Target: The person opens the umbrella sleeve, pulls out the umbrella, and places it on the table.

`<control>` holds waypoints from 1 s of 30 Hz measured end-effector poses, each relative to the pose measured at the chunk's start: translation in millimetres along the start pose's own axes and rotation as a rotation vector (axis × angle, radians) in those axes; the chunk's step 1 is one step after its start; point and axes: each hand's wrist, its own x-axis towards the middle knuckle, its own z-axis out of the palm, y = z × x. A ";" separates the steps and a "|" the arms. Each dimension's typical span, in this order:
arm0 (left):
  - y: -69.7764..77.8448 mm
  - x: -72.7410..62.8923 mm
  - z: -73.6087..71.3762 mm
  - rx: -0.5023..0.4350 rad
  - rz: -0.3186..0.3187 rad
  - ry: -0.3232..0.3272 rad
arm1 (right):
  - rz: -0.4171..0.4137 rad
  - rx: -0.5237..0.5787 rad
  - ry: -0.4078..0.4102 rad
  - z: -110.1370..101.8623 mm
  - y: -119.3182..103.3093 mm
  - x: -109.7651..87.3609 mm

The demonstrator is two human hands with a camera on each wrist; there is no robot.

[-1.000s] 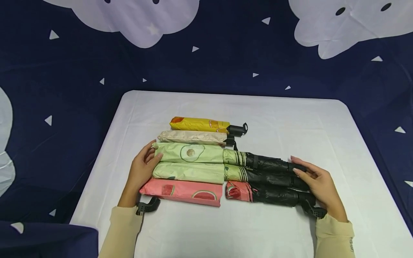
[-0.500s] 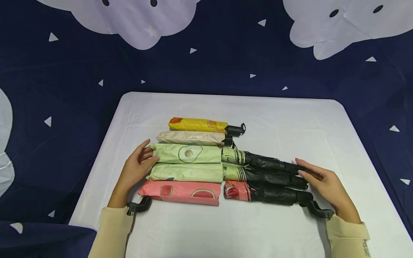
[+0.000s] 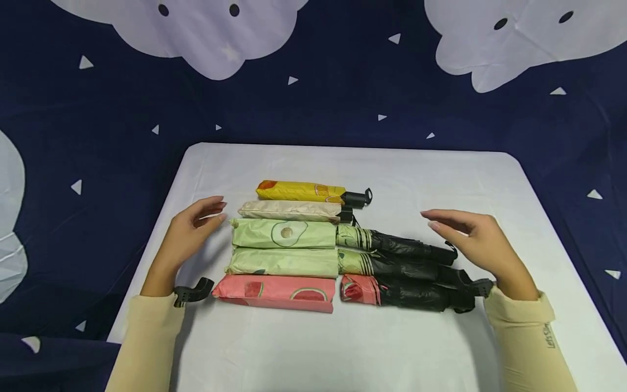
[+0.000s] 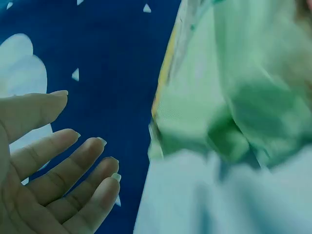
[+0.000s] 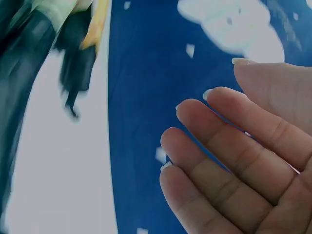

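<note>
Five rows of folding umbrellas lie across the table. At the back are a yellow umbrella (image 3: 303,190) and a beige umbrella (image 3: 291,210), both with black handles. In front come an avocado-print green sleeve (image 3: 313,234), a second light green sleeve (image 3: 289,262) and a pink watermelon sleeve (image 3: 276,294). To the right of these sleeves lie three folded umbrellas, mostly black: the upper umbrella (image 3: 401,246), the middle umbrella (image 3: 404,268) and the front umbrella (image 3: 411,296). My left hand (image 3: 186,234) is raised left of the sleeves, holding nothing. Right of the handles, my right hand (image 3: 477,239) is also raised, fingers relaxed.
The white table (image 3: 313,348) has rounded far corners. Behind it hangs a dark blue cloth (image 3: 343,103) with white clouds and triangles. Black camera mounts stick out from both wrists; the right mount (image 3: 480,287) overlaps the front umbrella's handle end.
Both hands have lifted off the upper green row: the left from the sleeve's end, moving left and up, the right from the umbrella's handle, moving up. The umbrellas stay in place.
</note>
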 end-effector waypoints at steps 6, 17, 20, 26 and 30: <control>9.9 27.0 14.4 -0.033 0.038 -0.101 | -0.051 0.168 -0.118 35.8 -23.4 48.4; -10.8 51.5 28.8 0.002 -0.140 -0.173 | 0.075 0.277 -0.194 113.9 -11.1 99.7; -16.6 51.9 31.9 0.023 -0.151 -0.202 | 0.039 0.158 -0.198 127.5 -10.2 105.1; -20.6 53.4 39.4 0.019 -0.115 -0.218 | 0.021 0.101 -0.167 141.9 -3.8 106.4; -25.5 50.9 43.2 0.021 -0.122 -0.209 | 0.021 0.111 -0.156 149.6 3.1 103.4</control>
